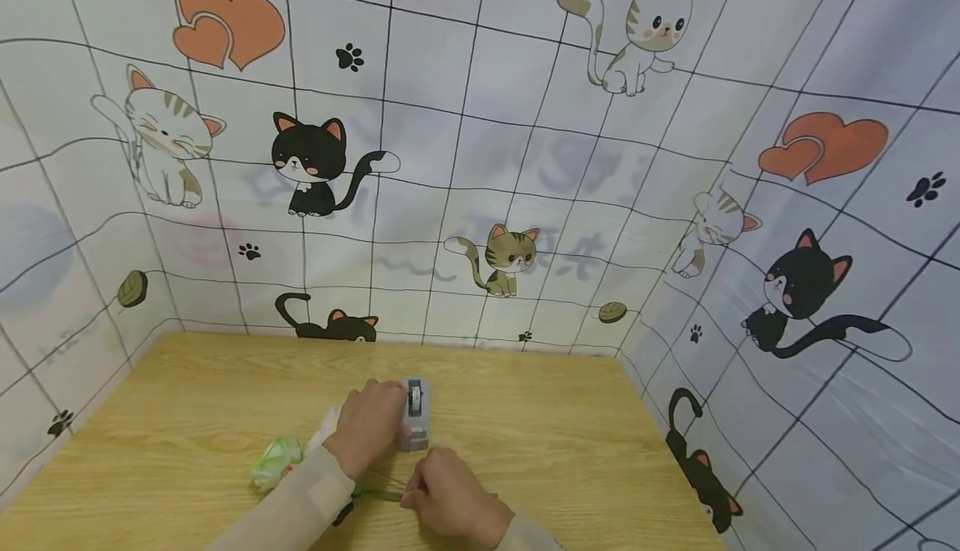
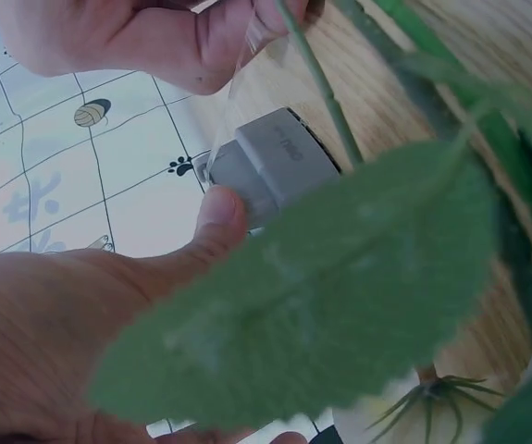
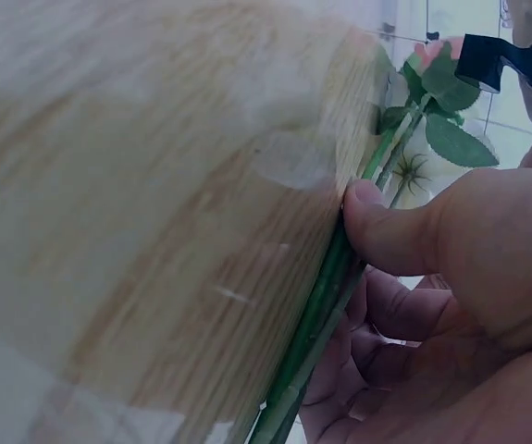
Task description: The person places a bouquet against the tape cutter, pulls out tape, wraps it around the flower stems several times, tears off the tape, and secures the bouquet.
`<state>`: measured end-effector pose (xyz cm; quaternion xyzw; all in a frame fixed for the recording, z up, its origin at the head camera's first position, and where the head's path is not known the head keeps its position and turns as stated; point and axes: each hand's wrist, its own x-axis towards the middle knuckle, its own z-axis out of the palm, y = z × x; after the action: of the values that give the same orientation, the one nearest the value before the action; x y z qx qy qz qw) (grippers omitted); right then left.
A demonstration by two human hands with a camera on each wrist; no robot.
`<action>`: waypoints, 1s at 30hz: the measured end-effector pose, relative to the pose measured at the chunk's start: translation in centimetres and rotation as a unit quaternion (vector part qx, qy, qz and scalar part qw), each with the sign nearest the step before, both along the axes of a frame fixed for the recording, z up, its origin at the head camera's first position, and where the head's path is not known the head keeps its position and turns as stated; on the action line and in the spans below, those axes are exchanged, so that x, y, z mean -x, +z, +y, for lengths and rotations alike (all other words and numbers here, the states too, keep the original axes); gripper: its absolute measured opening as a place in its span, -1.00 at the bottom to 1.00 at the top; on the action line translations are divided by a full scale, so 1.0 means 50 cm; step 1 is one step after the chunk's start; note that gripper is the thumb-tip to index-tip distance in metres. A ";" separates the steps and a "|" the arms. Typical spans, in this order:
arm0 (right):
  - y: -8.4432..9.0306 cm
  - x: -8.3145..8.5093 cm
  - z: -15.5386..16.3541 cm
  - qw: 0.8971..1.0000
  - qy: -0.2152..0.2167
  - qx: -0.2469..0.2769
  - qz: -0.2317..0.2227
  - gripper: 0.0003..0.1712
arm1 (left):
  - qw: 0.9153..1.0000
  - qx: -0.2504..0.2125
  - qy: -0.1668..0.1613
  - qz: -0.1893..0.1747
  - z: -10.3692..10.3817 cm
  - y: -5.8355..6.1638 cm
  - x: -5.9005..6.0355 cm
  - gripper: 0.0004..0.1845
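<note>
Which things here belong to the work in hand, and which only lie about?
In use:
- tape dispenser, gripped by the left hand
- green flower stems, pressed by the right hand
- clear tape strip, pinched by the right hand

Lying about:
- white flower heads on the wooden table
- cat-print backdrop

The tape dispenser (image 1: pixel 413 414) is grey. The flower stems (image 3: pixel 326 305) and leaf (image 2: pixel 321 296) are green. The table (image 1: pixel 562 426) shows pale wood grain. The wall covering (image 1: pixel 480 117) is white with a black grid, cartoon cats, orange hearts and black paw prints.
</note>
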<state>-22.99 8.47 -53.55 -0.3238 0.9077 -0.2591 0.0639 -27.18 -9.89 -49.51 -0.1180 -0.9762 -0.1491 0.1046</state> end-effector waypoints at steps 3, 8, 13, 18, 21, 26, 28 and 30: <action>0.002 -0.003 0.003 0.998 -0.003 -0.047 0.034 -0.80 | 1.000 0.006 0.002 -0.002 0.003 0.002 -0.004 -0.58; 0.010 -0.014 0.010 0.994 -0.015 -0.098 0.043 -0.86 | 1.000 0.015 -0.002 -0.004 0.005 0.001 -0.012 -0.59; 0.016 -0.019 0.017 0.992 -0.017 -0.115 0.050 -0.95 | 1.000 0.015 -0.009 0.024 -0.001 0.001 -0.030 -0.63; 0.010 -0.020 0.027 0.993 -0.019 -0.108 0.036 -0.93 | 0.997 -0.009 -0.059 0.054 -0.012 0.000 -0.062 -0.69; 0.010 -0.020 0.034 0.996 -0.025 -0.090 0.016 -0.93 | 0.993 -0.016 -0.106 0.043 -0.017 0.003 -0.083 -0.73; 0.022 -0.019 0.041 0.998 -0.015 -0.061 0.000 -0.94 | 0.984 0.022 -0.164 0.066 -0.019 -0.002 -0.111 -0.72; 0.026 -0.019 0.042 0.998 -0.013 -0.054 -0.006 -0.91 | 0.981 0.034 -0.174 0.079 -0.018 -0.007 -0.120 -0.65; 0.027 -0.020 0.043 0.999 -0.014 -0.051 -0.007 -0.87 | 0.980 0.038 -0.177 0.080 -0.016 -0.011 -0.125 -0.59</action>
<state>-22.02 10.65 -52.19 -0.3057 0.9236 -0.2157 0.0829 -20.94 -10.71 -50.07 -0.3043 -0.9333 -0.1176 0.1498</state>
